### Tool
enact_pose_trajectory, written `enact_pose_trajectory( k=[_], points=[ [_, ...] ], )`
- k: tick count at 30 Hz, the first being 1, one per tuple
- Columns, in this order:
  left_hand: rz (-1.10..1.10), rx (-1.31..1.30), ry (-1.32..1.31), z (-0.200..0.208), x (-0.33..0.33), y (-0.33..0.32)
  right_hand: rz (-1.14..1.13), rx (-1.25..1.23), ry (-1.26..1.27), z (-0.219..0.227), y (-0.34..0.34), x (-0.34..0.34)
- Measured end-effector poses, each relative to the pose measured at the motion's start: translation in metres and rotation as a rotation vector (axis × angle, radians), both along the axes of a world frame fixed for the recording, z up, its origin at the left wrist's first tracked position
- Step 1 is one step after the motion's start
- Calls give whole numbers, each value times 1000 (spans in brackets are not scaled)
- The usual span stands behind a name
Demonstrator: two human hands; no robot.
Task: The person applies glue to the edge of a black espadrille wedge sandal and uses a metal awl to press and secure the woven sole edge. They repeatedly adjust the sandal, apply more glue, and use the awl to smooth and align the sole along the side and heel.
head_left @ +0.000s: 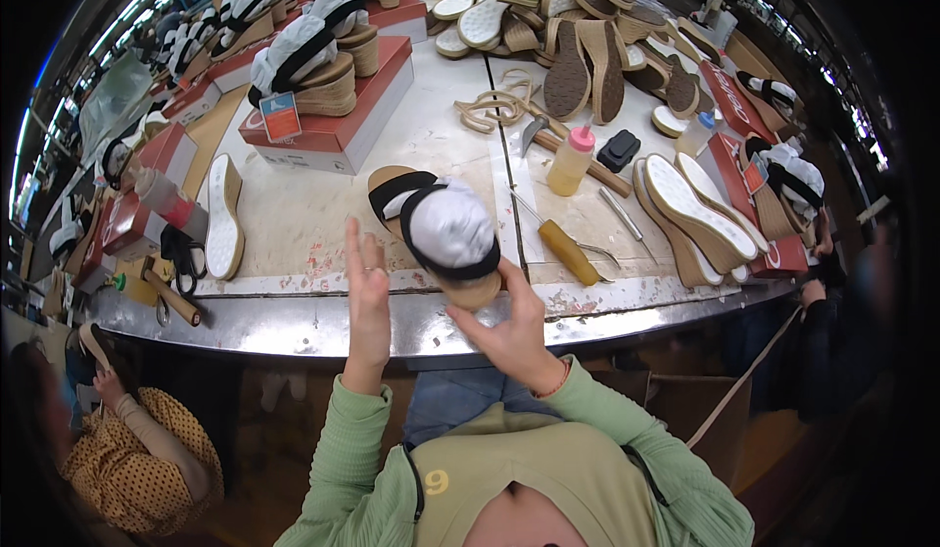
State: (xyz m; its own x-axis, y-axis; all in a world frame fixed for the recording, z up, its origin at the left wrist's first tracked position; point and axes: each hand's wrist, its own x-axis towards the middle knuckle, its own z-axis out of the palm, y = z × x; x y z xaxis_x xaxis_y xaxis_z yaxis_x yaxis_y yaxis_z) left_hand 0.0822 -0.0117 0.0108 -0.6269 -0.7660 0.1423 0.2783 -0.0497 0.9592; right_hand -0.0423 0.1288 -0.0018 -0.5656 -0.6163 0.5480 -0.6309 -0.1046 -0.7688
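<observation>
1. The black-strapped wedge sandal [409, 188], stuffed with white paper [450, 226], is at the centre of the frame, over the near part of the pale surface [294, 219].
2. The right hand [517, 336], just below and right of centre, pinches the sandal's tan lower end between thumb and fingers.
3. The left hand [368, 302], left of centre, is raised beside the sandal with its fingers extended and gripping nothing (they look slightly parted).
4. Right of centre lie a yellow-handled tool [570, 253], a hammer [610, 179] and an upright pink-capped bottle [570, 163].
5. Farther right, wedge soles [693, 209] with white tops lean close together; at the upper centre more soles [587, 62] form a heap, with tan strips [490, 111] lying near it.
6. At the upper left, paper-stuffed sandals [318, 62] stand on a red shoe box [352, 116].
7. Toward the left edge are a single white-topped sole [223, 219] and black-handled scissors [183, 258]; at the lower left, a co-worker [147, 459] wears a dotted garment.
</observation>
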Motion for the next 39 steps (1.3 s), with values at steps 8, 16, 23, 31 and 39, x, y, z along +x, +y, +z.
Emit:
enact_pose_trajectory(
  k=[8,16,23,31,39],
  points=[
    [160,130,69,17,14,-16,96,-285,-818,30,31,-74],
    [1,37,188,47,-25,-21,118,-541,-746,84,120,-86],
    [-123,-93,239,99,-65,5,-19,-696,-589,126,189,-88],
    [-427,-264,283,127,-117,83,-60,-699,-519,131,198,-79],
    [-457,-163,330,132,-128,101,-28,-685,-602,128,193,-77]
  ],
)
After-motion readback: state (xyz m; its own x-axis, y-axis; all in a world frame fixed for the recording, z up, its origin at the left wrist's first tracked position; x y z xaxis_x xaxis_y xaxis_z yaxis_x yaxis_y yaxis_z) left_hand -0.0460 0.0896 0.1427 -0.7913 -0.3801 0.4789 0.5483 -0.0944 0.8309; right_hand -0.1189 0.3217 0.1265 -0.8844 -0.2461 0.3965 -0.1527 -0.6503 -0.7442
